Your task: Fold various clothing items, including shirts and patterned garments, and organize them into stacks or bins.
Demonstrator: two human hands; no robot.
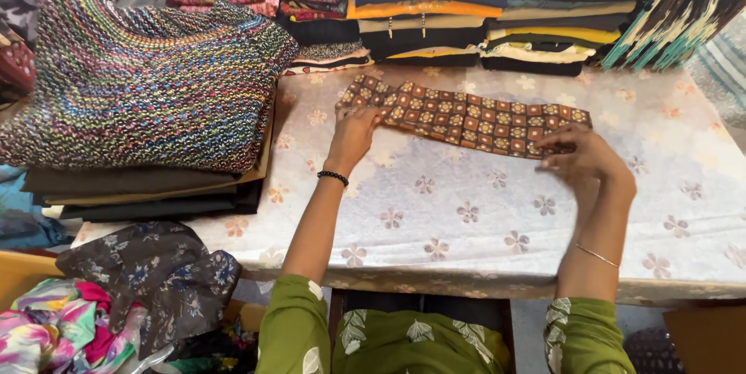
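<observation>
Pressing down on a folded strip of brown patterned cloth [466,119], both hands work at the far half of the table [482,226], which is covered in a pale sheet with small flower motifs.

Left hand [353,135]: arm reaches forward from the near edge, forearm nearly straight, wrist slightly bent. Palm faces down, fingers extended and close together, flat on the left end of the strip. Not a closed grasp; the fingertips pin the cloth against the table. A black bead bracelet [332,177] sits at the wrist.

Right hand [581,155]: forearm rises from the near right, wrist cocked inward. Fingers curl toward the thumb at the near right corner of the strip, pinching its edge; whether the pinch closes fully on the fabric I cannot tell, as the fingers hide the contact. A thin gold bangle [597,255] rides lower on the forearm.

Cloth: lies flat, long axis running left to right, slightly slanted, left end farther than right end. Brown ground with a grid of orange and cream squares.

Surroundings: a multicoloured knit-look garment [140,79] tops a pile of dark fabrics at the left. Stacks of folded cloth [435,9] line the far edge. A dark floral fabric [155,273] and a bright pink-green bundle [47,327] lie near left, off the table. Green sleeves [299,327] show at the near edge.
</observation>
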